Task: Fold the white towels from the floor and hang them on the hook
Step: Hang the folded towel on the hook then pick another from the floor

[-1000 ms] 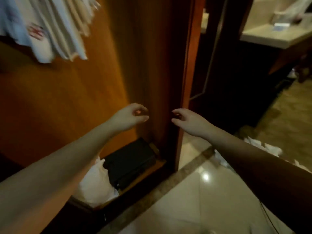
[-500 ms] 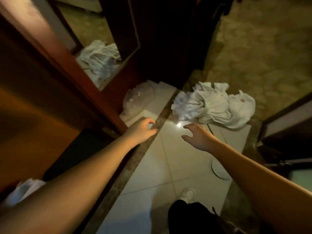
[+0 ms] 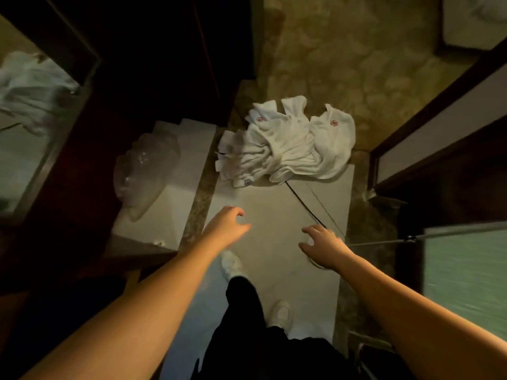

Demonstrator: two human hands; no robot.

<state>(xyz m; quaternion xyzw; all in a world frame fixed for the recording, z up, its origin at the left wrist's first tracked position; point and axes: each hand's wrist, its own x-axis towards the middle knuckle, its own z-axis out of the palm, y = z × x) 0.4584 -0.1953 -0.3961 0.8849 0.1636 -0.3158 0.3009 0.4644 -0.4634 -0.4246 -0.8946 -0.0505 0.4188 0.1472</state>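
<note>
A crumpled heap of white towels [image 3: 288,144] with small red emblems lies on the floor ahead, half on the pale tiles and half on the patterned carpet. My left hand [image 3: 226,224] hovers over the tiles short of the heap, fingers loosely curled and apart, holding nothing. My right hand [image 3: 325,246] is level with it to the right, fingers spread, also empty. Both hands are apart from the towels. No hook is in view.
A clear crumpled plastic bag [image 3: 145,171] lies on the tile at the left by a dark wooden cabinet [image 3: 153,64]. A mirror panel [image 3: 30,105] at far left reflects towels. A thin black cord [image 3: 304,205] crosses the tiles. A frosted glass door [image 3: 466,270] stands at right. My shoes [image 3: 231,263] and dark trousers are below.
The view has swung from the wooden wardrobe and hanging towels down to the floor. Both empty hands have lowered toward the towel heap, which now lies straight ahead.
</note>
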